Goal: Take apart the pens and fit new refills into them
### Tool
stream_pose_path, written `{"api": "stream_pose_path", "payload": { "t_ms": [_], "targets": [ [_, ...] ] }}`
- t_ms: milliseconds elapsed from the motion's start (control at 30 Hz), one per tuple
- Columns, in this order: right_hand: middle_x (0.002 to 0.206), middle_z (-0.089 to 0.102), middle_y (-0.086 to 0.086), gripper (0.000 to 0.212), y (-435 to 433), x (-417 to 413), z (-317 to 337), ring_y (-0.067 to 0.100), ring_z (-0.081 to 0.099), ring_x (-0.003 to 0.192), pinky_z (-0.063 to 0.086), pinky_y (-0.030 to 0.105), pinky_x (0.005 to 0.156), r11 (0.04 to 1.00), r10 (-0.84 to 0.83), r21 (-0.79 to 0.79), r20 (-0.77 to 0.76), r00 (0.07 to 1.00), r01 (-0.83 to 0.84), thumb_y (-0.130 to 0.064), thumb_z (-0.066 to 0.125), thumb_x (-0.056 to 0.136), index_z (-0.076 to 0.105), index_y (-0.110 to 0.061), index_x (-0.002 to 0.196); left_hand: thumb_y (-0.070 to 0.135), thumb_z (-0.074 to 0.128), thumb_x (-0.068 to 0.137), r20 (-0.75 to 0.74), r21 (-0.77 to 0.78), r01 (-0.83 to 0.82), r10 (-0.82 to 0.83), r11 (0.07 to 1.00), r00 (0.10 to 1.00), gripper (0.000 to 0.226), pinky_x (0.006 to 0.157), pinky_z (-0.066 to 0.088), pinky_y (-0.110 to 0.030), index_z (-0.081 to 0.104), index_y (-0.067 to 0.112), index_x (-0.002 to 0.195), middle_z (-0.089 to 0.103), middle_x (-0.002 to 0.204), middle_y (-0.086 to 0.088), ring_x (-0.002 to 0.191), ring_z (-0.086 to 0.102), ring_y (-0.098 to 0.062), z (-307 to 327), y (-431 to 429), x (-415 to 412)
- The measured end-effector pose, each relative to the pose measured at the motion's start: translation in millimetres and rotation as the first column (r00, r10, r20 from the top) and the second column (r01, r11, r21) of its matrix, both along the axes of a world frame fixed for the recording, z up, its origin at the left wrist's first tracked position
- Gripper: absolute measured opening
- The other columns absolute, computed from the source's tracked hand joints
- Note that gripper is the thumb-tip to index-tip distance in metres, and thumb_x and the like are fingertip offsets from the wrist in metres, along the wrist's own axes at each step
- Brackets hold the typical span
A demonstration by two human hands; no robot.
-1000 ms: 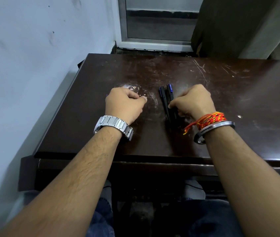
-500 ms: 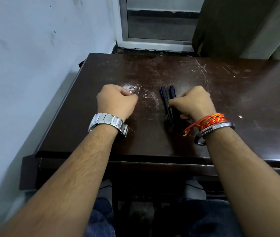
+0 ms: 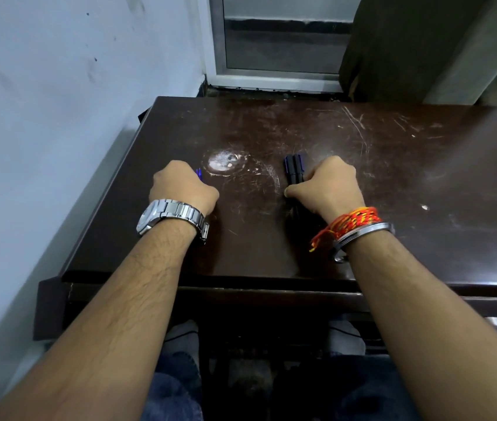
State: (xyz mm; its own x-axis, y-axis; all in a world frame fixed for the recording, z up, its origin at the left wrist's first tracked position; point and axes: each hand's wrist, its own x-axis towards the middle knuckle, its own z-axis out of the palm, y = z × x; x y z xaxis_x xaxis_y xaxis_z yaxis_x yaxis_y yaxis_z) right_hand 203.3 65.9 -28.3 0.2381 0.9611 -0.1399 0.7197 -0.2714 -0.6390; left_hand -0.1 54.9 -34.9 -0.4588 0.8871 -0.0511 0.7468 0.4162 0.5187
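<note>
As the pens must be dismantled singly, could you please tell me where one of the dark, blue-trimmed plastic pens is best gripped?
Pinch the far end of the leftmost dark, blue-trimmed plastic pen, coming from above and the left. Those far ends stick out past the right hand, which grips the bundle's middle and covers its right side; the pens lie flat on the dark wooden table.

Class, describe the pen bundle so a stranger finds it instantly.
Find the scratched dark brown wooden table. Near its middle, the right hand grips a bundle of black pens. Their blue trim sets them apart from the round white scuff.
</note>
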Motion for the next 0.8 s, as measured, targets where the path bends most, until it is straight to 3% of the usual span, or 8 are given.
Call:
{"api": "stream_pose_path", "payload": {
  "t_ms": [167, 300, 433, 567, 667, 800],
  "targets": [
    [0.105, 0.066, 0.014, 0.042, 0.8, -1.5, -1.0, 0.025, 0.063, 0.085, 0.047, 0.028, 0.063, 1.0, 0.007, 0.015, 0.002, 1.0, -0.007, -0.03, 0.083, 0.076, 0.068, -0.004, 0.105, 0.02, 0.078, 0.081, 0.041, 0.052, 0.051, -0.054, 0.997, 0.998, 0.019, 0.044, 0.03, -0.022, 0.075, 0.005, 0.093, 0.07, 0.088, -0.008, 0.056, 0.045, -0.008, -4.0, 2.8, 1.3],
    [0.103, 0.065, 0.013, 0.043, 0.4, -0.9, -2.2, 0.023, 0.062, 0.081, 0.041, 0.021, 0.049, 1.0, 0.01, 0.011, -0.003, 1.0, -0.01, -0.03, 0.084, 0.075, 0.068, -0.004, 0.105, 0.018, 0.078, 0.082, 0.05, 0.076, 0.054, -0.058, 0.996, 0.997, 0.015, 0.055, 0.039, -0.026, 0.077, 0.005, 0.09, 0.072, 0.089, -0.008, 0.058, 0.047, -0.012, -4.6, 5.5, 1.3],
    [0.1, 0.066, 0.013, 0.042, -0.2, -2.2, -3.3, 0.021, 0.061, 0.077, 0.036, 0.019, 0.044, 1.0, 0.019, 0.007, -0.009, 1.0, -0.019, -0.029, 0.084, 0.075, 0.069, -0.004, 0.104, 0.016, 0.078, 0.082, 0.046, 0.088, 0.072, -0.076, 0.994, 0.996, 0.014, 0.045, 0.031, -0.02, 0.078, 0.004, 0.088, 0.067, 0.08, -0.005, 0.055, 0.044, -0.005, -5.3, 5.9, 2.4],
    [0.099, 0.065, 0.012, 0.045, 0.0, -1.7, -3.6, 0.018, 0.059, 0.072, 0.036, 0.019, 0.043, 0.999, 0.037, 0.002, -0.006, 0.999, -0.037, -0.032, 0.085, 0.073, 0.068, -0.004, 0.103, 0.018, 0.078, 0.081, 0.052, 0.11, 0.055, -0.061, 0.992, 0.997, 0.015, 0.044, 0.03, -0.019, 0.077, 0.004, 0.086, 0.067, 0.079, -0.005, 0.055, 0.043, -0.003, -6.1, 6.7, 3.3],
    [0.088, 0.061, 0.009, 0.042, -1.3, -1.9, -5.0, 0.022, 0.061, 0.072, 0.038, 0.021, 0.044, 0.998, 0.038, 0.043, 0.02, 0.999, -0.039, -0.039, 0.084, 0.072, 0.063, -0.005, 0.087, 0.025, 0.078, 0.081, 0.038, 0.131, 0.059, -0.065, 0.99, 0.997, 0.02, 0.044, 0.03, -0.02, 0.077, 0.005, 0.081, 0.07, 0.075, -0.006, 0.054, 0.045, -0.003, -7.9, 7.2, 3.3],
    [0.068, 0.051, 0.003, 0.043, -8.0, -7.3, -1.8, 0.019, 0.052, 0.058, 0.039, 0.025, 0.052, 0.981, 0.0, 0.193, 0.078, 0.997, -0.015, -0.04, 0.075, 0.079, 0.045, -0.013, 0.062, 0.033, 0.08, 0.08, 0.042, 0.154, 0.05, -0.057, 0.987, 0.997, 0.025, 0.046, 0.032, -0.02, 0.07, 0.012, 0.069, 0.06, 0.063, 0.004, 0.054, 0.046, -0.003, -6.0, 1.6, 4.5]
  ]
}}
